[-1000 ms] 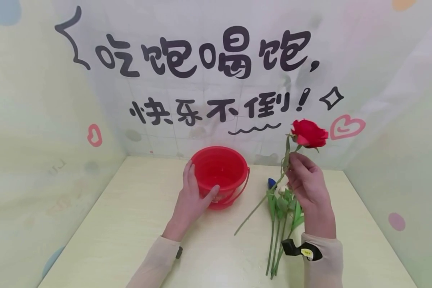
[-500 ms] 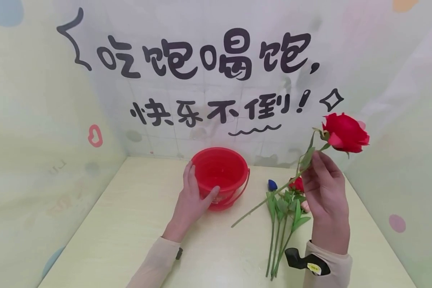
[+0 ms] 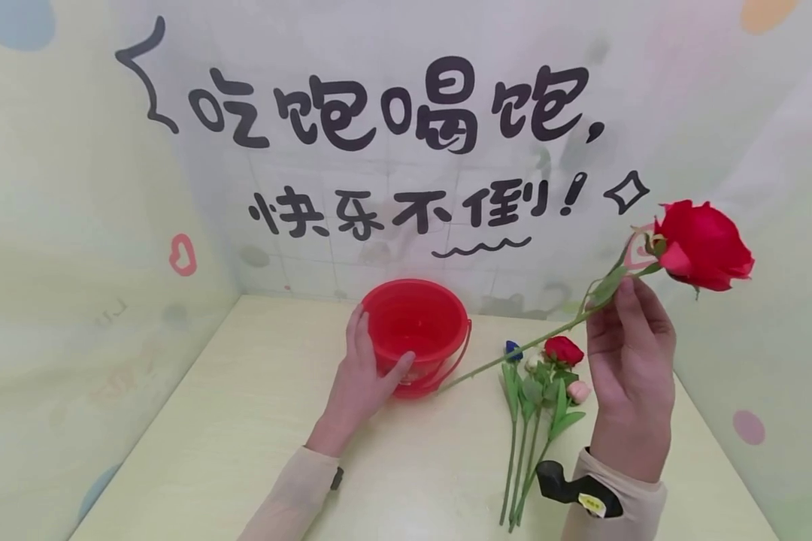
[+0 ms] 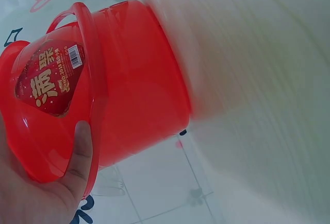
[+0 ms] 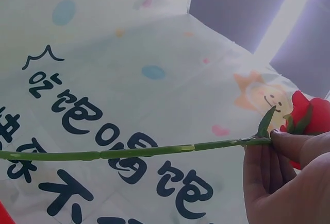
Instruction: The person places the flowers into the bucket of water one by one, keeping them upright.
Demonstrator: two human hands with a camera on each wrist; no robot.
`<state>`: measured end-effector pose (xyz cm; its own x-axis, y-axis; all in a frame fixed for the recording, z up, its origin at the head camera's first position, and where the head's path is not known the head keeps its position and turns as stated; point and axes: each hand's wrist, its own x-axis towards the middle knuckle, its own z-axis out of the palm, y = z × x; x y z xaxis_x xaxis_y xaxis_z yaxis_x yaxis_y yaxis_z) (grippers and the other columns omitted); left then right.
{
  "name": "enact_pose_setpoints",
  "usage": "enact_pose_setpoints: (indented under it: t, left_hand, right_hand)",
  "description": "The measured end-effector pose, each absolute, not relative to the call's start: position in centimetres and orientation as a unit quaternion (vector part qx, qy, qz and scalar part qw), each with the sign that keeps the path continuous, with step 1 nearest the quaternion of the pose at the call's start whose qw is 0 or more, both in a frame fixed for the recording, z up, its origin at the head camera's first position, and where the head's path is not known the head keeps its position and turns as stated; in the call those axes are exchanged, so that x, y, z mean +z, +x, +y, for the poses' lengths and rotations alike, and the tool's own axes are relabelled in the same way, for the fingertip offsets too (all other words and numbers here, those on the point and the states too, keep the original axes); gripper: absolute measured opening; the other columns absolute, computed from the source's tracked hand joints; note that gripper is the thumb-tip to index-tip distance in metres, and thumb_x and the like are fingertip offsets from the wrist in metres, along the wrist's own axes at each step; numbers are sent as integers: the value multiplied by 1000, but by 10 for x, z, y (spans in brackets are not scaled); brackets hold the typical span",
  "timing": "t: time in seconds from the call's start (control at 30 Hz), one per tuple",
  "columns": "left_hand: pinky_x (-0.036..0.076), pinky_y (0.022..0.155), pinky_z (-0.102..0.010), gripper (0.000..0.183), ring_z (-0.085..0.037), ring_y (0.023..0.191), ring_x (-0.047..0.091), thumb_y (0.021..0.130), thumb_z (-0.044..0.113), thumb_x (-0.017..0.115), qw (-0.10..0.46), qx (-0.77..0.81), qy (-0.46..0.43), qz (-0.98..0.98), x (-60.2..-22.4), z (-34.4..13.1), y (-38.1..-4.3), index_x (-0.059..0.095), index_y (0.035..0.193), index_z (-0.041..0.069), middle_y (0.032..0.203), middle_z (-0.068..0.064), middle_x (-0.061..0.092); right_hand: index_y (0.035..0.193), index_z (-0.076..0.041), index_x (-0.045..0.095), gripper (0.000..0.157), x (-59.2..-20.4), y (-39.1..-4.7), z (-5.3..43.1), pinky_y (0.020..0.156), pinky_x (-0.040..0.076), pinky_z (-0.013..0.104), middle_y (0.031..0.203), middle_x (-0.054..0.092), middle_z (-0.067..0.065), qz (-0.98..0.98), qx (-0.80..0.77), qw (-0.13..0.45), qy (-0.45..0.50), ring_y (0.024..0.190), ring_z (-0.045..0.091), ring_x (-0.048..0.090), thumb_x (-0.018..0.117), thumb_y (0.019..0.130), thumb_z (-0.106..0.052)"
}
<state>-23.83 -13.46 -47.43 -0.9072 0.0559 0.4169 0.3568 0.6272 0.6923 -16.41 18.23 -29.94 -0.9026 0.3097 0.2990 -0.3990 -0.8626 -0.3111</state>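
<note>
In the head view, my left hand (image 3: 360, 387) holds the red bucket (image 3: 416, 297) at its side, thumb at the front and fingers along the left of the rim. The left wrist view shows the thumb against the bucket's wall (image 4: 139, 74), below a gold-lettered label (image 4: 49, 80). My right hand (image 3: 632, 361) pinches the stem of an artificial red rose (image 3: 707, 244) just below its bloom. Its long green stem (image 5: 129, 153) slants down to the left, the tip appearing near the bucket's lower right side; whether they touch, I cannot tell.
Several artificial flowers lie on the pale table (image 3: 257, 436) between bucket and right forearm: a blue bud (image 3: 512, 351), a smaller red flower (image 3: 564, 350) and a pink bud (image 3: 578, 391) among them. Behind stands a printed backdrop (image 3: 352, 165); side walls flank the table.
My right hand has moved right with the rose, its bloom also rising and nearing the camera. The smaller red flower and pink bud have come into sight. The left hand and bucket stay put.
</note>
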Motion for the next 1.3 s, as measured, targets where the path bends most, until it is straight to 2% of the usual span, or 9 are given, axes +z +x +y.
enact_pose_setpoints:
  t: [0.43, 0.7, 0.93, 1.3]
  left_hand:
    - [64, 84, -46, 121, -32, 134, 55, 83, 55, 85, 179, -415, -123, -884, -471, -134, -237, 9, 169, 17, 164, -7, 33]
    - [64, 84, -47, 120, -32, 132, 57, 83, 52, 86, 181, -419, -124, -881, -468, -137, -236, 10, 169, 17, 163, -8, 35]
    - [64, 84, -44, 121, -25, 134, 54, 83, 55, 86, 170, -415, -110, -887, -471, -136, -236, 8, 170, 22, 164, -1, 33]
    - [64, 86, -44, 120, -24, 135, 52, 83, 57, 85, 176, -416, -111, -885, -471, -135, -233, 10, 170, 21, 164, 1, 33]
  right_hand:
    - [113, 12, 73, 23, -280, -177, 166, 73, 65, 35, 100, 74, 22, -172, 941, 278, 89, 79, 30, 71, 76, 91, 9]
    - [114, 12, 72, 28, -283, -203, 149, 77, 65, 33, 93, 73, 19, -183, 929, 314, 73, 76, 26, 70, 81, 88, 4]
    - [111, 9, 74, 28, -293, -226, 139, 81, 64, 32, 94, 74, 17, -224, 924, 307, 39, 77, 24, 71, 83, 87, -1]
    - [114, 2, 76, 34, -317, -254, 129, 93, 60, 33, 97, 73, 12, -297, 918, 261, 3, 83, 21, 72, 87, 86, -12]
